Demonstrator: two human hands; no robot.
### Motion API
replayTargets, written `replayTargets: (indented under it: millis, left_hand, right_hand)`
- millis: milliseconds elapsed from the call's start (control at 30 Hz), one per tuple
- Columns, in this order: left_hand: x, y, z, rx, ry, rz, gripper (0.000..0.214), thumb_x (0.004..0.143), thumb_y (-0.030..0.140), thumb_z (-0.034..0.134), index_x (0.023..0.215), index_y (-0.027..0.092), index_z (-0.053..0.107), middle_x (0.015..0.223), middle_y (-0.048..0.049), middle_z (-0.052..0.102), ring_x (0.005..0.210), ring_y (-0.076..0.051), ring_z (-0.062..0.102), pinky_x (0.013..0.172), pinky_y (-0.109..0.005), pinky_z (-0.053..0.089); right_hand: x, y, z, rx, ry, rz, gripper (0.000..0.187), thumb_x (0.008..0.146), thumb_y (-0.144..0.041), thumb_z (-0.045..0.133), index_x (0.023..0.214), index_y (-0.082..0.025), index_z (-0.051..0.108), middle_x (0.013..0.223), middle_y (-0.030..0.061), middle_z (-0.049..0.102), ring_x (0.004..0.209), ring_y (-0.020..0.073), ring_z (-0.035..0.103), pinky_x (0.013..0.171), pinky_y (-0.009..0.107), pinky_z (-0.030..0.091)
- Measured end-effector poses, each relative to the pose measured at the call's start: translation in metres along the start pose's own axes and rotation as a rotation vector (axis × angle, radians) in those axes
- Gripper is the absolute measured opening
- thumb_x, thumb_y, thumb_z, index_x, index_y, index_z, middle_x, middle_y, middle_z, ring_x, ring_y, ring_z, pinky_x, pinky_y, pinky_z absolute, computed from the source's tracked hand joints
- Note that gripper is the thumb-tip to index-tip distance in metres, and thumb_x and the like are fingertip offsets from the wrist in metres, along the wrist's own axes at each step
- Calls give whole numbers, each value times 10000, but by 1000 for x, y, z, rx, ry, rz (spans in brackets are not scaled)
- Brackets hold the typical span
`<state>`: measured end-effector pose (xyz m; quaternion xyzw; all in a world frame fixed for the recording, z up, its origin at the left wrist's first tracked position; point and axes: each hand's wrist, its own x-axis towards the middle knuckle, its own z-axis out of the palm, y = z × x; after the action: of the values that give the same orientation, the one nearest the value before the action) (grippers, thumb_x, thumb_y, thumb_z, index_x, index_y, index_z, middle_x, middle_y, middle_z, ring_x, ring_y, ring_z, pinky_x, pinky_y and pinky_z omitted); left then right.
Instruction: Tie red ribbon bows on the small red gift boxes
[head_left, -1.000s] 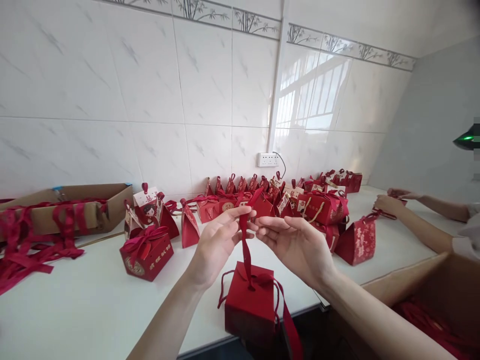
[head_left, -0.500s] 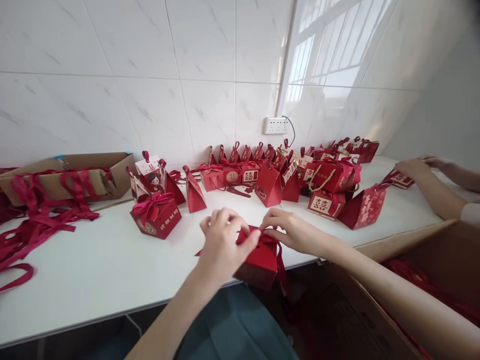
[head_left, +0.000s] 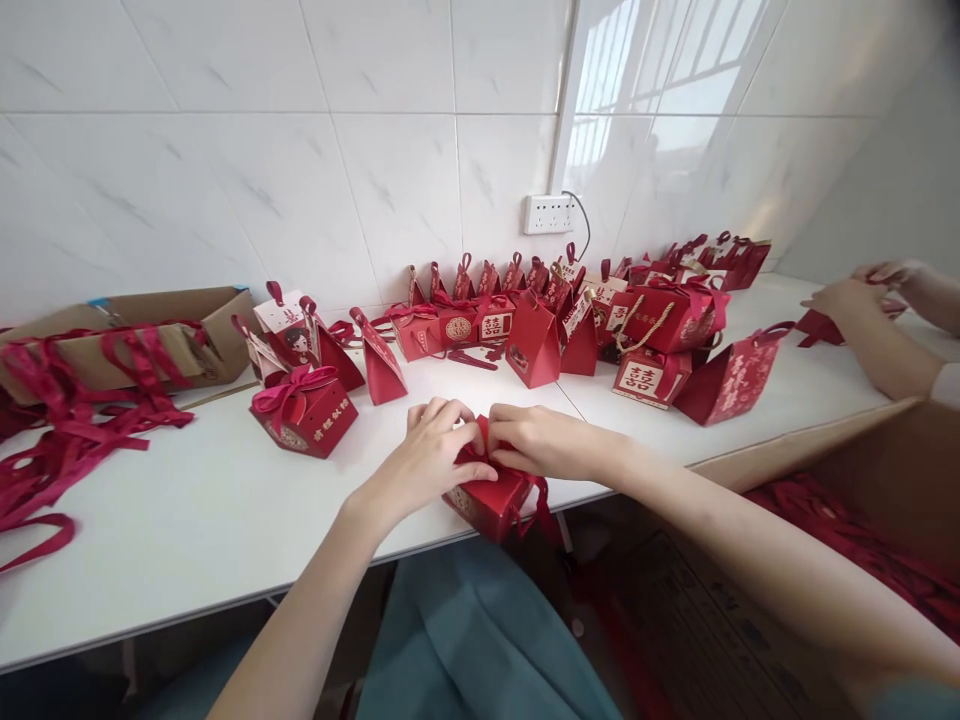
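Observation:
At the table's front edge sits a small red gift box (head_left: 491, 505) with a gold round pattern on its side. A red ribbon (head_left: 537, 503) lies across its top, one end dangling at the right. My left hand (head_left: 439, 455) is closed over the box's top, thumb and fingers pinched together. Against it, my right hand (head_left: 536, 440) pinches at the same spot from the right. Both appear to grip the ribbon, though the fingers hide the part between them.
A finished-looking box with a bow (head_left: 304, 412) stands to the left. Loose ribbons (head_left: 64, 430) spill from an open carton (head_left: 217, 335). Red boxes (head_left: 532, 345) line the wall side. At right, a co-worker's hands (head_left: 855, 300) hold a red box above a large carton's edge (head_left: 810, 440).
My hands have come together on the box's top, and the left fingers have closed in. The box has turned, showing its patterned side. The co-worker's box has changed its tilt.

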<state>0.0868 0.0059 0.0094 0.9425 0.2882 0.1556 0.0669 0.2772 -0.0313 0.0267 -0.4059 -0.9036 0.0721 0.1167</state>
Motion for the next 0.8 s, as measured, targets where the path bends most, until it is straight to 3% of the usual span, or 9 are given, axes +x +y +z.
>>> replayTargets:
  millis: [100,233,367,567,700,800]
  left_hand:
    - [1,-3,-7,48,-3,22,237,843,418,527,766,205,595,980,-38,542,992,-220,442,857,-399,302]
    - [2,12,-10,106,2,-39,162,870,278,492,770,189,585,910,-34,565,925,-209,481,837,-404,298]
    - [3,22,2,46,119,-145,121,850,178,458,749,177,525,860,-22,556,847,-185,528,807,-395,336]
    - [-2,18,28,-186,448,-195,71,812,146,461,763,195,477,857,-18,525,789,-148,541,726,-304,445]
    - [-5,14,33,-236,498,-158,64,817,152,461,775,200,466,868,-15,499,794,-133,545,687,-264,465]
    - [-5,12,34,-247,511,-172,69,807,145,466,766,200,458,864,-12,483,788,-126,542,672,-251,467]
  right_hand:
    - [1,1,2,92,68,17,83,833,-134,536,792,-136,608,801,46,536,642,129,517,620,250,417]
    - [-1,9,7,353,144,149,56,762,-109,559,736,-157,570,735,-1,541,595,92,506,588,212,411]
    - [-3,15,11,529,166,241,42,770,-158,533,729,-162,543,720,-14,546,546,75,501,546,201,407]
    - [-3,11,11,440,211,199,66,711,-103,562,743,-161,555,749,-12,529,545,67,477,546,199,392]
    - [-2,8,9,366,225,141,83,712,-78,541,722,-160,551,751,-1,521,599,84,476,575,209,383]
    - [-2,11,9,517,177,214,73,710,-95,515,701,-167,505,669,-38,487,506,59,406,507,195,341]
